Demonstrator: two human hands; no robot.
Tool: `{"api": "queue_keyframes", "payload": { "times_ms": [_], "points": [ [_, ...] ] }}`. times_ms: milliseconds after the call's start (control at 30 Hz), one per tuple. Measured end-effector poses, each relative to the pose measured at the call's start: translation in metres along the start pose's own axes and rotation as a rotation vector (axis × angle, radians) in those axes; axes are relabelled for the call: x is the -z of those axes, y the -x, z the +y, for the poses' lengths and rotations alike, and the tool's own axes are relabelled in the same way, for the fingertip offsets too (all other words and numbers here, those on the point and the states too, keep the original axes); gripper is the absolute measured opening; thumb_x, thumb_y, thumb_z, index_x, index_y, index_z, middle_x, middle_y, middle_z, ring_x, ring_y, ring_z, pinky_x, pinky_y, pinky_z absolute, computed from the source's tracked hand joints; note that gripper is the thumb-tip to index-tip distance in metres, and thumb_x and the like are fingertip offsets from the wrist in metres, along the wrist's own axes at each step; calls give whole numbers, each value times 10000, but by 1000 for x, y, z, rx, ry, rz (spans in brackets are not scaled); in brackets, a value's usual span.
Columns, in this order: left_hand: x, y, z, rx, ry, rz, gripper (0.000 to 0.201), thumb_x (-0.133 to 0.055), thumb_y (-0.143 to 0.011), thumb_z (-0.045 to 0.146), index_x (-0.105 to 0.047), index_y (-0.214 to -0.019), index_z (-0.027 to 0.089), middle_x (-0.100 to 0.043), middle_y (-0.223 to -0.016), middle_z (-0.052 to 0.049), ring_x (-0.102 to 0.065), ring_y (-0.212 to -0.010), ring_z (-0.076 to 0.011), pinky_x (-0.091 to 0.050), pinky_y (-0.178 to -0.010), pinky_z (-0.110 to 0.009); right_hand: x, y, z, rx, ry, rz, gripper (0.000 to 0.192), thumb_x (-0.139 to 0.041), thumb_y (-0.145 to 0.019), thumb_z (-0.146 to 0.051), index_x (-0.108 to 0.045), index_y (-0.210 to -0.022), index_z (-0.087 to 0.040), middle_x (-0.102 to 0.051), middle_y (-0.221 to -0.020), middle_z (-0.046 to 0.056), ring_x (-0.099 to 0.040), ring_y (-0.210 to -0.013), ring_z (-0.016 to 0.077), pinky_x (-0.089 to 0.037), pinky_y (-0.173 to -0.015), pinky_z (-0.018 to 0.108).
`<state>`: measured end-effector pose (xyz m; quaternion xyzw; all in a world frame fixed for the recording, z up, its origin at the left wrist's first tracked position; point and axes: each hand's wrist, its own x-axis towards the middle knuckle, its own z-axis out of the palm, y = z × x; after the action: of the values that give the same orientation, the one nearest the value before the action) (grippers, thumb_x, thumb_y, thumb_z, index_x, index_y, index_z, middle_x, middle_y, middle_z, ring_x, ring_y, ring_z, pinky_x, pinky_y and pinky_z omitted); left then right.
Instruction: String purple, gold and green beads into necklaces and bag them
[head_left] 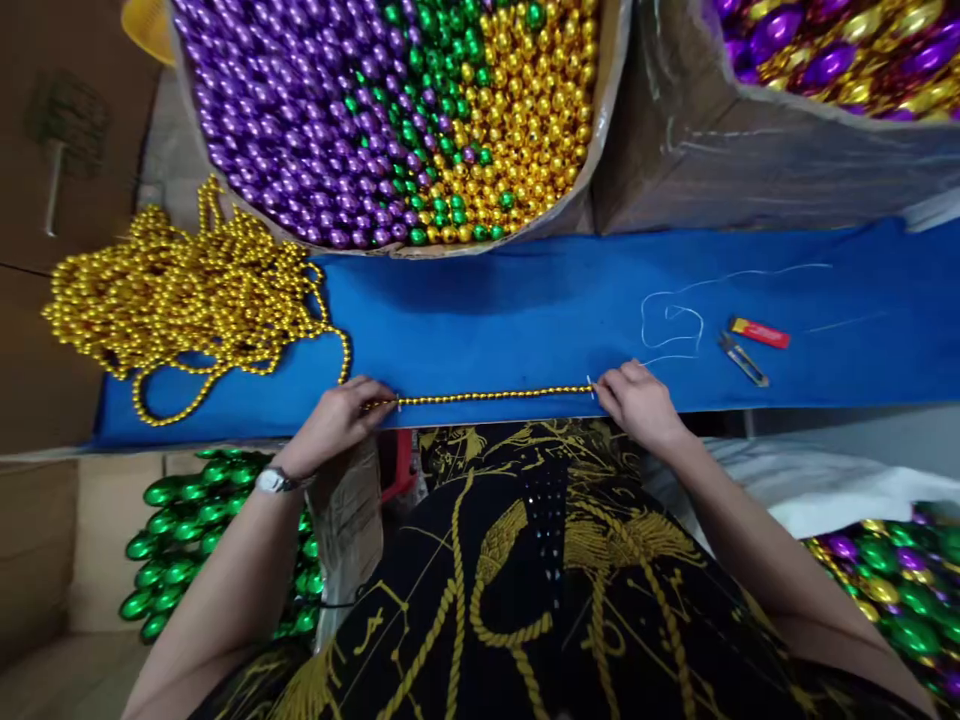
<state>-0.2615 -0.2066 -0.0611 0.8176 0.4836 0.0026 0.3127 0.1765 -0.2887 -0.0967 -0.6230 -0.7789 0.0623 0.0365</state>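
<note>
A strand of small gold beads (495,394) runs straight between my two hands, close to the near edge of the blue cloth (480,330). My left hand (346,418) pinches the strand at its left end, from where it leads back to a heap of gold bead strands (187,290). At the other end, my right hand (634,400) has its fingers closed on the strand's tip, beside a short white mark. A thin white thread (700,335) trails out from near the right fingers and curls on the cloth.
Small thread snips (742,360) and a red and yellow packet (760,332) lie at the right. A box of purple, green and gold beads (405,130) stands behind, with another box (780,160) beside it. Green oval beads (180,540) sit below left, mixed beads (900,580) below right.
</note>
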Motion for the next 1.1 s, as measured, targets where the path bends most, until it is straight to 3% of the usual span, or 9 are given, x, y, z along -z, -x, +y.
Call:
{"api": "queue_keyframes", "payload": {
  "times_ms": [233, 333, 467, 600, 767, 867, 967, 1100],
  "points": [
    [1, -1, 0, 17, 6, -15, 325, -470, -916, 457, -657, -938, 193, -686, -957, -59, -655, -872, -197, -494, -809, -307, 1, 3, 1, 5, -108, 18, 303, -418, -972, -342, -640, -830, -192, -608, -782, 70, -581, -779, 204, -464, -736, 327],
    [0, 0, -3, 28, 6, -18, 323, -478, -914, 460, -660, -951, 195, -687, -966, -60, -653, -863, -196, -491, -800, -308, 3, 5, 2, 38, -183, 61, 287, -426, -978, -336, -634, -837, -198, -615, -783, 54, -588, -775, 184, -494, -835, 362],
    [0, 3, -3, 40, 8, -7, 318, -490, -911, 456, -667, -946, 195, -688, -961, -57, -653, -846, -197, -487, -790, -314, 10, 12, 2, 136, -250, 268, 170, -497, -959, -267, -643, -900, -203, -631, -806, 21, -587, -765, 148, -455, -1044, 437],
    [3, 3, 2, 32, 34, 71, 314, -520, -897, 455, -668, -938, 182, -696, -932, -60, -657, -854, -202, -491, -784, -309, 18, 20, 5, 227, -182, 469, 101, -580, -916, -223, -663, -973, -228, -610, -794, 4, -585, -817, 142, -446, -1092, 454],
    [8, 2, 5, -17, 27, 126, 325, -532, -898, 437, -684, -1051, 193, -698, -974, -58, -655, -878, -195, -490, -808, -298, 27, 33, 10, 344, -56, 568, 241, -624, -875, -150, -673, -1069, -286, -636, -832, -22, -610, -887, 126, -408, -1130, 441],
    [9, 3, 6, -29, 15, 127, 312, -521, -902, 431, -694, -1020, 201, -693, -988, -58, -652, -887, -190, -487, -817, -290, 32, 39, 10, 363, -61, 576, 293, -596, -882, -133, -690, -1103, -301, -639, -807, -26, -621, -903, 122, -368, -1152, 424],
    [12, -2, 11, 0, -5, 148, 302, -508, -897, 427, -681, -974, 192, -689, -955, -56, -651, -853, -184, -483, -761, -276, 37, 32, 15, 354, -32, 552, 288, -568, -897, -141, -698, -1099, -301, -632, -789, -20, -618, -883, 124, -366, -1140, 444],
    [22, -22, 34, 20, -78, 214, 269, -475, -864, 380, -658, -910, 189, -683, -820, -26, -611, -667, -152, -446, -641, -266, 53, -7, 44, 328, 78, 611, 193, -568, -912, -177, -686, -1028, -278, -609, -802, -5, -572, -843, 133, -405, -1090, 482]
  ]
}}
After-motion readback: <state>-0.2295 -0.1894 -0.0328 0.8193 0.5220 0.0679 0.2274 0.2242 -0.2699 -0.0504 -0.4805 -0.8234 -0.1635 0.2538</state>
